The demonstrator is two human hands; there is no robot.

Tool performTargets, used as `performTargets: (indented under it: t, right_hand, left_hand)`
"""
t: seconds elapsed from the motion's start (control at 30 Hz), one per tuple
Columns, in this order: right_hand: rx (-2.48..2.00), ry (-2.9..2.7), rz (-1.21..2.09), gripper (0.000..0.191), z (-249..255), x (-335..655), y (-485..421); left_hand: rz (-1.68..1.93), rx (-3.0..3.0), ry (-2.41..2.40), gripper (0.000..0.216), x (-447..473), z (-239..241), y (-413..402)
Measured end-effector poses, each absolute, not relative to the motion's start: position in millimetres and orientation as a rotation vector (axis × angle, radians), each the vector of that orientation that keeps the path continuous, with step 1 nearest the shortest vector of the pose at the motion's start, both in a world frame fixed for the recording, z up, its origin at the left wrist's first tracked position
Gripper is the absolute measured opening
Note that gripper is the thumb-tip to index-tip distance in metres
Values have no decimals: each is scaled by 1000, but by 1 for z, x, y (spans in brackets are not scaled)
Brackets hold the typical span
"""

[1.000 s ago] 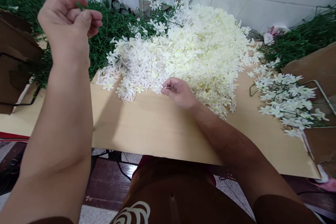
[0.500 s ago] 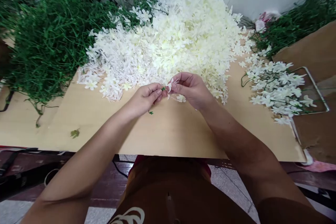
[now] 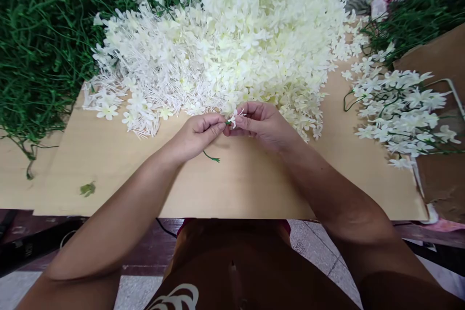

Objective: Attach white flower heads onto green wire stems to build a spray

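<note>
Hands meeting at frame centre: left hand point(image 3: 198, 133) pinching a green stem point(image 3: 211, 157), right hand point(image 3: 261, 123) gripping a white flower point(image 3: 232, 118). Behind, white flower heap point(image 3: 236, 38) on counter point(image 3: 236, 184).

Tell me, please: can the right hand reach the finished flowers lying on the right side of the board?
Probably yes. The right hand pinches a small white flower, but only bare board lies between it and the finished flowers.

Left hand point(image 3: 198, 134) pinches a green stem point(image 3: 211, 157); right hand point(image 3: 263, 123) pinches a white flower point(image 3: 233, 118).
</note>
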State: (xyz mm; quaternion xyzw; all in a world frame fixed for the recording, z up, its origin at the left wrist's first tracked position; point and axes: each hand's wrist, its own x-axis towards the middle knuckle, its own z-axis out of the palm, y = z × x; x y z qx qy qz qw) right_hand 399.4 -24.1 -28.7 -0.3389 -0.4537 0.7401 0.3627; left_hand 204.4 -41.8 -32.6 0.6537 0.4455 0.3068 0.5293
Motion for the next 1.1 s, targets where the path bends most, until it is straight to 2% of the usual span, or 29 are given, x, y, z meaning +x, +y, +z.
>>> performTargets:
  t: [0.27,0.53,0.8,1.1]
  right_hand:
    - [-963,-1374,1773,39,-28,404,-24]
    - [-1076,-1631,1309,41,-25,398,-35]
    - [-1013,-1425,1552,46,-41,392,-34]
    - [-962,-1287,1659,45,-47,387,-35]
  left_hand:
    - [721,1561,1039,26,205,-34,-42]
    - [691,1623,1059,32,209,-32,-44]
    - [778,1537,995,47,208,-36,-41]
    - [765,1572,979,47,209,-36,-40]
